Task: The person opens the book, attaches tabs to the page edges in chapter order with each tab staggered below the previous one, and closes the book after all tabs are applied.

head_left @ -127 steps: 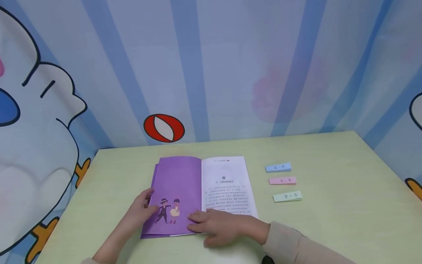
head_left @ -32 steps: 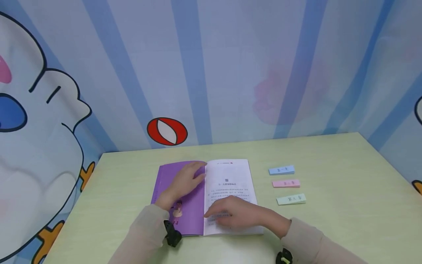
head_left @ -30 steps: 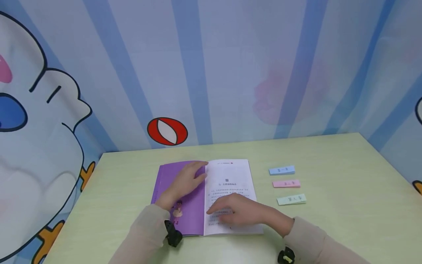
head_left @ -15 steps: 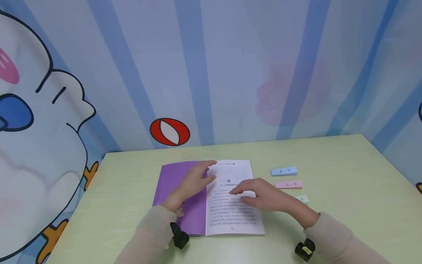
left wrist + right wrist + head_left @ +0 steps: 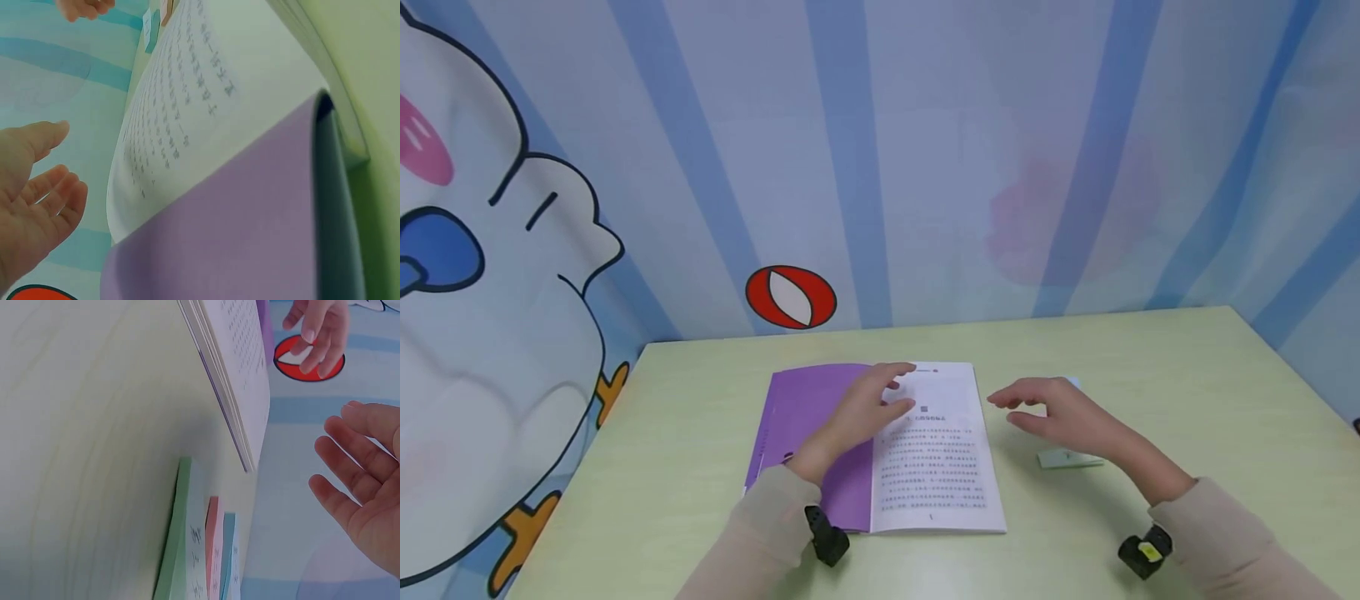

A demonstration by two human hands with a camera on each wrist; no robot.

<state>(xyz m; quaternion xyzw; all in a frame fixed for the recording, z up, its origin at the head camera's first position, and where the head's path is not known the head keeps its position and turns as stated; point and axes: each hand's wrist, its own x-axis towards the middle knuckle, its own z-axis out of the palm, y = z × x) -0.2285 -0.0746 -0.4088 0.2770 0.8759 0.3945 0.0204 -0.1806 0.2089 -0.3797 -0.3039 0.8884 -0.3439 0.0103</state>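
Observation:
An open book (image 5: 934, 475) lies on the table, with a plain purple page on the left and a printed white page on the right. Over its middle, near the top, hovers my left hand (image 5: 865, 412), fingers slightly bent and holding nothing; the left wrist view shows it apart from the paper. My right hand (image 5: 1067, 419) is in the air right of the book, above the coloured paper strips, its fingers loosely spread and free. In the right wrist view a green strip (image 5: 189, 540), a pink strip (image 5: 214, 547) and a blue strip (image 5: 230, 556) lie in a row, bearing handwriting.
The pale table (image 5: 700, 433) ends at a curtain-like backdrop (image 5: 940, 167) with blue stripes and a cartoon figure (image 5: 497, 400) on the left. In the head view my right hand covers the pink strip and most of the blue one. Each wrist wears a black camera (image 5: 827, 537).
Earlier the left hand held the purple page's left edge; that page has since flattened. The left hand has risen over the fold. My right hand has moved off the book, rightwards over the strips.

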